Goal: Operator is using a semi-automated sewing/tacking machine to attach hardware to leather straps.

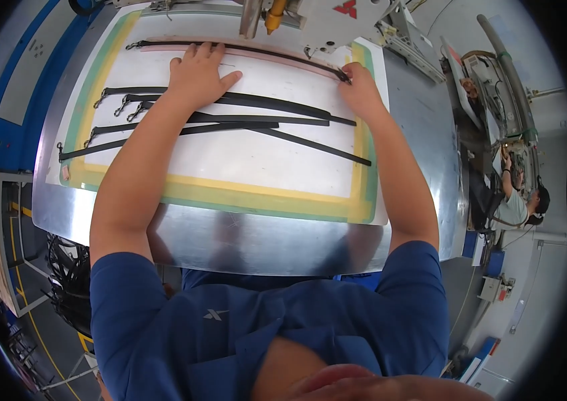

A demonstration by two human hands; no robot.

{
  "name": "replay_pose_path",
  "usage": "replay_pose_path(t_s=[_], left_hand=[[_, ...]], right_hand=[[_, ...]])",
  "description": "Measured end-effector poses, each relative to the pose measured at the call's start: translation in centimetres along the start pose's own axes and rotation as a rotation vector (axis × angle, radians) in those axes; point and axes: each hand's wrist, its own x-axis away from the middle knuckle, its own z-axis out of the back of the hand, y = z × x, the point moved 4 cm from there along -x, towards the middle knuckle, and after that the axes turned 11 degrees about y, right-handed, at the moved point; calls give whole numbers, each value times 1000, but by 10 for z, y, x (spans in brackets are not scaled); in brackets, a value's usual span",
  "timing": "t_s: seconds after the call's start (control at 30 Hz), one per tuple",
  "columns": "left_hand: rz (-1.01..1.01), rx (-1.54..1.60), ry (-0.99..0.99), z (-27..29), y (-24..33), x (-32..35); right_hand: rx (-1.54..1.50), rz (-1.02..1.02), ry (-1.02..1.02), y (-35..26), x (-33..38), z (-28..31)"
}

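A long black strap [270, 53] with a metal snap hook [134, 45] at its left end lies along a pinkish strip [158, 48] on the far part of a white work sheet [257, 160]. My left hand [197, 77] rests flat there, fingers spread and fingertips on the strap. At the strap's right end, my right hand [361, 92] pinches the tip between thumb and fingers. Nearer to me lie several more black straps [283, 104], some crossing, their hooks toward the left. My left forearm covers parts of them.
Yellow and green tape borders the sheet on a shiny metal table [257, 244]. Above the far edge hangs a white machine head [337, 27] with a yellow nozzle-like part [275, 19]. A bundle of black straps [70, 287] hangs at lower left. Another person [520, 204] works far right.
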Motion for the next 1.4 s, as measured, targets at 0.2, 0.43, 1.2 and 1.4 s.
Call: replay_pose_path(t_s=[0.2,0.43,1.2,1.4], left_hand=[[-6,32,32,5,0,2],[-7,31,34,9,4,1],[-24,82,55,11,12,-3],[-82,261,-35,19,-1,8]], right_hand=[[66,75,88,-21,6,-7],[145,59,89,-7,-7,-9],[165,74,221,-9,18,-2],[180,71,225,-3,21,2]])
